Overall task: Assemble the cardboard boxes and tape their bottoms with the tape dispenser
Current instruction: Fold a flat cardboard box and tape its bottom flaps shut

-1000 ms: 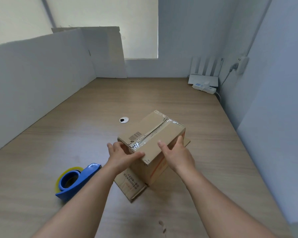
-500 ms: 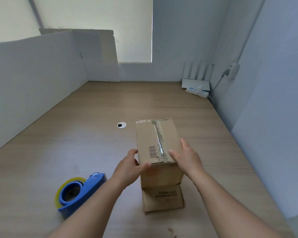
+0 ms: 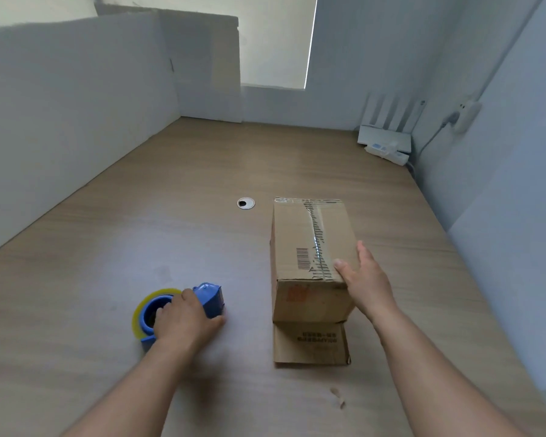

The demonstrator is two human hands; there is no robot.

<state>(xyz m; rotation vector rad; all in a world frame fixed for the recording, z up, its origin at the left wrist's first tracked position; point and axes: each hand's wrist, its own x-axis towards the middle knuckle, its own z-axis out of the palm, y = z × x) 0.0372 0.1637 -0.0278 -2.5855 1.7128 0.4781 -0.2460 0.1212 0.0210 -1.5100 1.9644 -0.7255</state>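
A brown cardboard box (image 3: 300, 247) stands on the wooden desk with its taped bottom facing up; a strip of clear tape runs along the middle seam. One loose flap (image 3: 309, 342) lies flat on the desk in front of it. My right hand (image 3: 364, 279) rests against the box's near right corner, thumb on the top face and fingers along the right side. To the left lies a blue tape dispenser (image 3: 210, 298) with a yellowish tape roll (image 3: 139, 313). My left hand (image 3: 186, 320) grips the dispenser from above and hides most of it.
A round cable grommet (image 3: 246, 203) sits in the desk just left of the box. A white router (image 3: 385, 137) and power strip (image 3: 388, 151) lie in the far right corner. White partition boards (image 3: 76, 89) stand along the left and back.
My left hand left the box and moved down-left onto the tape dispenser. The right hand stayed on the box, which now stands squared to me.
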